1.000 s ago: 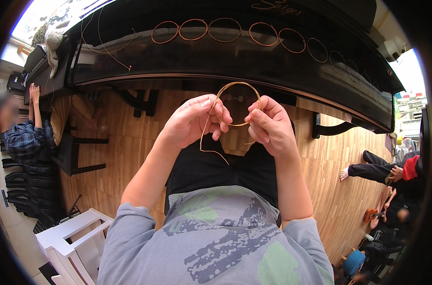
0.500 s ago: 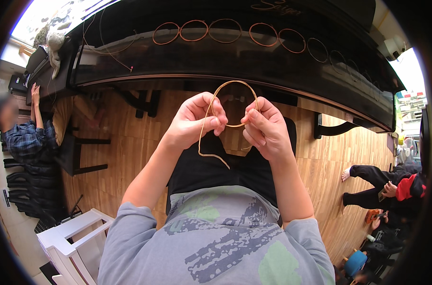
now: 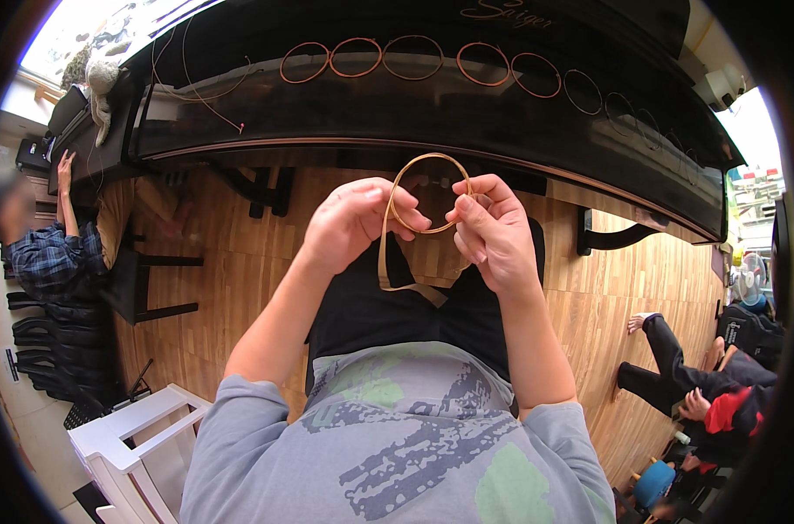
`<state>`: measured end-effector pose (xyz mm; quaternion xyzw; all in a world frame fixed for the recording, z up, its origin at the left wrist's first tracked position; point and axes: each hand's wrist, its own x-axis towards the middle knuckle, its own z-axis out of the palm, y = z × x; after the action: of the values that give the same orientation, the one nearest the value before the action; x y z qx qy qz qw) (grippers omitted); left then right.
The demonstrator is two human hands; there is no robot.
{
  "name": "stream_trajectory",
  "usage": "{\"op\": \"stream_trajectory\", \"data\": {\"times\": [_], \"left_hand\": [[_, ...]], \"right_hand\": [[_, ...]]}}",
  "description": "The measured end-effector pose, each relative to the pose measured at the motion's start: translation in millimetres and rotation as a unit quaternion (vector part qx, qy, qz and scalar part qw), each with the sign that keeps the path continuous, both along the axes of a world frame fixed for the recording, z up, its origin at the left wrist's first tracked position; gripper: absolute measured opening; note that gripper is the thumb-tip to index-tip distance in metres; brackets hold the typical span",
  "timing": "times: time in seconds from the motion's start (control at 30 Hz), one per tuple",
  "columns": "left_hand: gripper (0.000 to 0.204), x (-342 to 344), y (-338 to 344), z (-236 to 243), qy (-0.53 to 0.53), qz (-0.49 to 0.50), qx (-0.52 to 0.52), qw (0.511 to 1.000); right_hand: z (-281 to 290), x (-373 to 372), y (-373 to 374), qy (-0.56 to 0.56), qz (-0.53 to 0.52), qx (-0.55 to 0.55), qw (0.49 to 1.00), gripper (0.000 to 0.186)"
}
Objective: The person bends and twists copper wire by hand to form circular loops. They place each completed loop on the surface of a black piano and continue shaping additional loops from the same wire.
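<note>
A golden wound guitar string [image 3: 429, 155] is bent into a small ring of more than one turn, held in the air between my hands just this side of the piano's edge. My right hand [image 3: 494, 229] is closed, with thumb and fingertips pinching the ring's right side. On the opposite side, my left hand [image 3: 351, 225] holds the ring loosely between the thumb and the fingers, whose tips reach inside it. The string's free tail [image 3: 382, 262] hangs below the left hand and is smeared by motion. A short end shows under the right hand.
Several coiled strings [image 3: 356, 57] lie in a row on a glossy black piano [image 3: 266, 118]; loose uncoiled strings [image 3: 206, 98] are at its left. A person [image 3: 56, 236] sits at far left, another [image 3: 720, 397] at right. A white wooden frame [image 3: 139, 441] stands lower left.
The ring has become smaller and thicker at its edge. My left hand's grip has loosened and shifted, and the tail has swung. The person at right has moved.
</note>
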<state>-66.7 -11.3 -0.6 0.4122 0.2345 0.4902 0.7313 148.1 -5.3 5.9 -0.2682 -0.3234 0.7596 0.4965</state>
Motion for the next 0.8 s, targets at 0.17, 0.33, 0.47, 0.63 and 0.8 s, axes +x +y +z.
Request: {"op": "stream_trajectory", "data": {"times": [0.17,0.33,0.47,0.63,0.8], "left_hand": [[0.040,2,12,29,0.170,0.034,-0.005,0.985],[0.018,16,19,49,0.480,0.015,0.111,0.870],[0.022,21,16,45,0.490,0.061,0.126,0.861],[0.020,23,13,35,0.491,0.175,0.179,0.834],[0.020,32,6,24,0.424,0.234,0.179,0.857]], "right_hand": [[9,3,-2,-0.162,0.013,0.047,0.986,0.012],[6,-3,-4,-0.256,0.011,0.102,0.961,0.010],[13,-2,-6,-0.335,-0.013,0.128,0.934,0.011],[16,17,2,-0.351,0.057,0.070,0.932,0.014],[13,20,5,-0.150,0.140,0.044,0.978,0.014]]}}
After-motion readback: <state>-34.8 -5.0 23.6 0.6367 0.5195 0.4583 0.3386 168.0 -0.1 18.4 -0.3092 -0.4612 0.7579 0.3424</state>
